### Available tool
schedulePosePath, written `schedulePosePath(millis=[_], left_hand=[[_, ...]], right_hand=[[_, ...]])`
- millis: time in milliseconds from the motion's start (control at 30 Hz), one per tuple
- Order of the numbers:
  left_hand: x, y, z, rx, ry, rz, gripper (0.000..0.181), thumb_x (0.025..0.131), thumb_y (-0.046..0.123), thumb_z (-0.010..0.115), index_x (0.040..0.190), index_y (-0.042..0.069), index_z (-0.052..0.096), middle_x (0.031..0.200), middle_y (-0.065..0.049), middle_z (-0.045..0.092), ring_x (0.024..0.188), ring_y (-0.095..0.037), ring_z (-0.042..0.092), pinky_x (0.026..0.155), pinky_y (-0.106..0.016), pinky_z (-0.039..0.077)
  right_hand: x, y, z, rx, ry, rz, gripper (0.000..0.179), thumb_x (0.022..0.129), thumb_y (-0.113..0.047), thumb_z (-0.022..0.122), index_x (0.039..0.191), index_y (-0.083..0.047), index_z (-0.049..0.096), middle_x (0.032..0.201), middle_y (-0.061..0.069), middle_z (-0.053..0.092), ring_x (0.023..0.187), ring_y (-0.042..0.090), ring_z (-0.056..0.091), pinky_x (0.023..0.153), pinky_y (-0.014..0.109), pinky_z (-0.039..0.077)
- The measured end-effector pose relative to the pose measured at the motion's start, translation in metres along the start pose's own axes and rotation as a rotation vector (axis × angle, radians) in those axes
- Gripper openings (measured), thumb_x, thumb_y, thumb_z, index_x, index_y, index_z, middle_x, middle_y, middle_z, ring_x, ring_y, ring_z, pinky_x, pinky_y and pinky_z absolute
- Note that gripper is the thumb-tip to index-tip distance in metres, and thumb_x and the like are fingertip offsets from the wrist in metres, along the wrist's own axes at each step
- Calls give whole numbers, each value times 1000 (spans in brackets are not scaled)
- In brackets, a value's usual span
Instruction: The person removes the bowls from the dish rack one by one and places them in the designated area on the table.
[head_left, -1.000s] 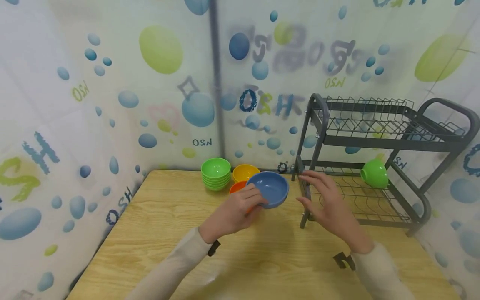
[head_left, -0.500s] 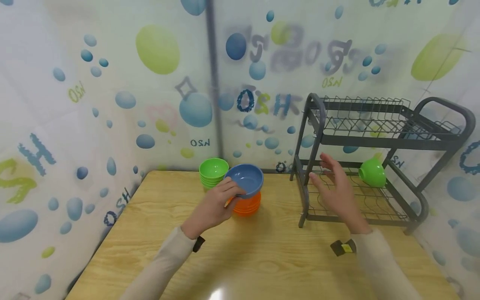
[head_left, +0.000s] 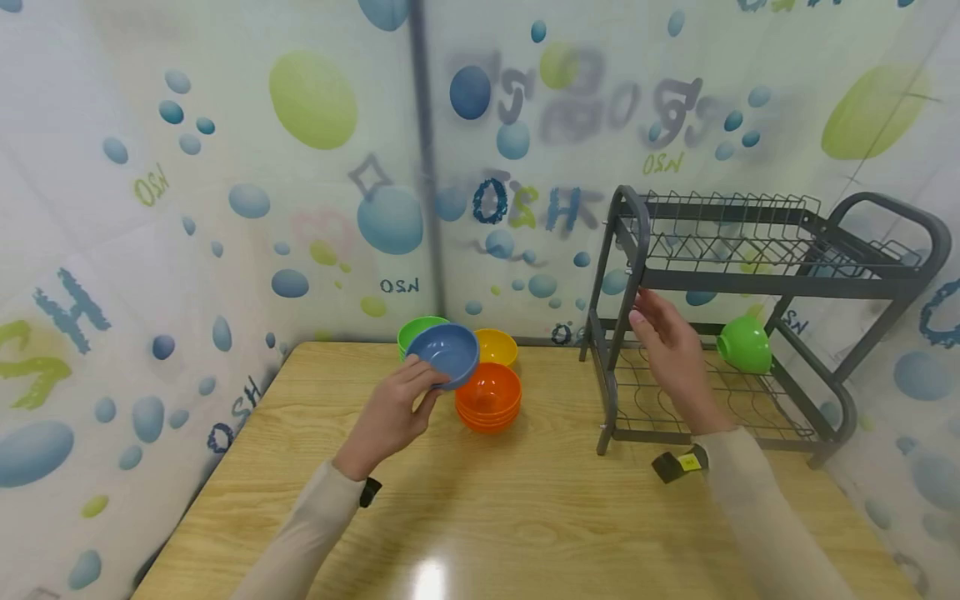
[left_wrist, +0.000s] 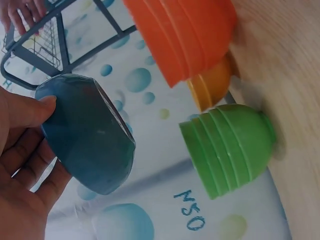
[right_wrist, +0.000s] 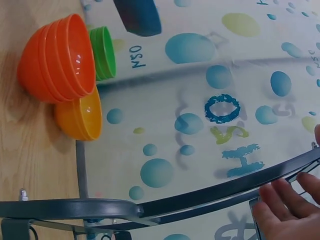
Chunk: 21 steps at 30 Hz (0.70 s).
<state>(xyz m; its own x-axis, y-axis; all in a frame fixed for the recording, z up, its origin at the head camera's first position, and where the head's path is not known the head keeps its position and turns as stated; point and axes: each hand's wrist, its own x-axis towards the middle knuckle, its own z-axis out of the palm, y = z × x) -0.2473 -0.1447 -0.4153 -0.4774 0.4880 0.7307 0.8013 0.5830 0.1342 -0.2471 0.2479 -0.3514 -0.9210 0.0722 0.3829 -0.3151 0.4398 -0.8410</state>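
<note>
My left hand (head_left: 386, 421) pinches the rim of a blue bowl (head_left: 450, 354), with the thumb on its outside wall in the left wrist view. The bowl is in the air, tilted, in front of a stack of green bowls (left_wrist: 227, 150) and partly hiding it in the head view. Just right of it stand stacked orange bowls (head_left: 489, 393), with yellow bowls (head_left: 498, 347) behind. My right hand (head_left: 671, 362) is raised beside the left post of a dark two-tier dish rack (head_left: 757, 284), holding nothing. Whether its fingertips touch the frame, I cannot tell.
On the rack's lower tier a single green bowl (head_left: 745, 344) lies tipped on its side. The wooden table (head_left: 525, 517) extends in front of the stacks, and a patterned curtain (head_left: 322, 225) hangs right behind its back edge.
My left hand has carried the blue bowl leftward, from in front of the rack to the green stack, uncovering the orange and yellow bowls. My right hand has risen slightly toward the rack's post.
</note>
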Motion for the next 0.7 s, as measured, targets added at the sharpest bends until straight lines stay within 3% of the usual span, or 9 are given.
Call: schedulePosePath(millis=[267,500,700], left_hand=[[-16,-9,0,33,-24,-77,19,84,-3,80,98,8,73,93,-2,71,85,-16,56,73,-34,56],[-31,-19,4,60,-40,-105,21,82,-5,80,96,8,74,90,-2,72,84,-17,57,74,-36,57],[-44,-25,9,82,-49,-110,23,77,-5,84,92,9,74,86,-1,72,82,-15,60,69,-33,59]], right_hand=[[13,-6,2,-67,104,29,55,105,-51,52,144,-13,57,142,8,63,135,26,58,106,42,50],[22,-3,4,-65,125,62,56,102,-50,57,138,-7,61,139,12,63,139,27,54,113,51,46],[27,5,4,-84,133,64,56,101,-50,60,134,-5,62,138,14,64,138,28,56,110,51,48]])
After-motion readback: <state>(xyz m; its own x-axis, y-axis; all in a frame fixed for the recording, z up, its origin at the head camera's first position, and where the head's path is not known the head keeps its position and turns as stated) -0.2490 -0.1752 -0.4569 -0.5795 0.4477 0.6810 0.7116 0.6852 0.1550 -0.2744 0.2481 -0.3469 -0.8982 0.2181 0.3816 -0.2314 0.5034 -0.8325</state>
